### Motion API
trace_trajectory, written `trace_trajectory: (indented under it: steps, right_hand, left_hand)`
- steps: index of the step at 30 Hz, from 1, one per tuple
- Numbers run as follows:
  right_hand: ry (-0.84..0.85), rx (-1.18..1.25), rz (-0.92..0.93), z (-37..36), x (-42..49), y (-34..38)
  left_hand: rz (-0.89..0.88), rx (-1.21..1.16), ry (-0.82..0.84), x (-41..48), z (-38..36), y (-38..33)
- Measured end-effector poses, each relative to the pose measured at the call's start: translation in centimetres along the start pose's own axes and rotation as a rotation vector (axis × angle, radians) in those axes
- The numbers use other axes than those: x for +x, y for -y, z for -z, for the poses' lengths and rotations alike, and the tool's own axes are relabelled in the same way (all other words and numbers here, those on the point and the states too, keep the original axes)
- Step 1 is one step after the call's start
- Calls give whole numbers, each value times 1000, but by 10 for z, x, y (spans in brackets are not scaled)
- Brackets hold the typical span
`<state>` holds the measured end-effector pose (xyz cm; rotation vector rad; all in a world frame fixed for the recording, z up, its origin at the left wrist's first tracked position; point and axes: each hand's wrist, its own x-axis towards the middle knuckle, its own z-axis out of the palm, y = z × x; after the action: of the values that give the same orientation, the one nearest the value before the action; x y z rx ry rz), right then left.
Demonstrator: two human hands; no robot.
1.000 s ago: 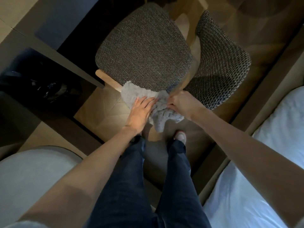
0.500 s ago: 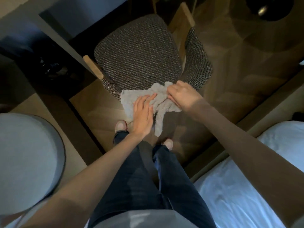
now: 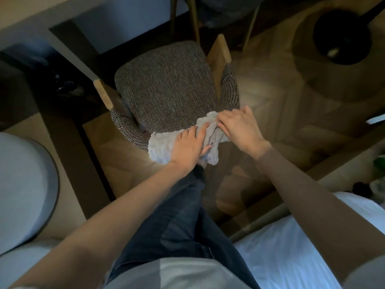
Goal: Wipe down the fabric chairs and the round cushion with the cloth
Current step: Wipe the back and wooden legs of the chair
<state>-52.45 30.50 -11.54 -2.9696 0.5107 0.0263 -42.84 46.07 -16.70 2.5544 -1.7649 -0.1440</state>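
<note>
Cloth (image 3: 161, 146): pale and nubbly, draped over the near rim of the chair (image 3: 166, 86) back, right of the rim's middle. One flap hangs off the rim toward the person's legs.
Left hand (image 3: 187, 147): lies flat on the cloth's middle with fingers straight, pressing it onto the rim. The wider, flatter part of the cloth shows to its left.
Right hand (image 3: 239, 128): fingers curled and clenched on the cloth's bunched right end, just beside the other hand.
Seat: dark woven fabric, bare ahead of both hands.
Back: curves round the near side, uncovered to the left of the cloth.
Posts (image 3: 218, 55): pale wood, one at each side of the seat.
Edges: the desk (image 3: 62, 15) runs close along the chair's far-left side.
Open room: wood floor (image 3: 270, 97) lies to the chair's right.
Bed (image 3: 281, 247): white, near right, beside the person's legs.
Cushion (image 3: 23, 184): round and pale, well apart at the left.
</note>
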Motion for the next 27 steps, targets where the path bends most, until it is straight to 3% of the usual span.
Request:
trace_trajectory:
  steps: [6, 14, 22, 27]
  right_hand:
    - [43, 27, 187, -6, 22, -34]
    - [269, 97, 186, -1, 48, -89]
    - [364, 190, 397, -10, 81, -118]
    - [463, 300, 538, -17, 110, -147]
  left_hand:
    - [32, -63, -32, 20, -5, -11]
    - [176, -137, 116, 65, 8, -47]
    - [390, -78, 140, 82, 1, -72]
    - [619, -52, 187, 113, -2, -99]
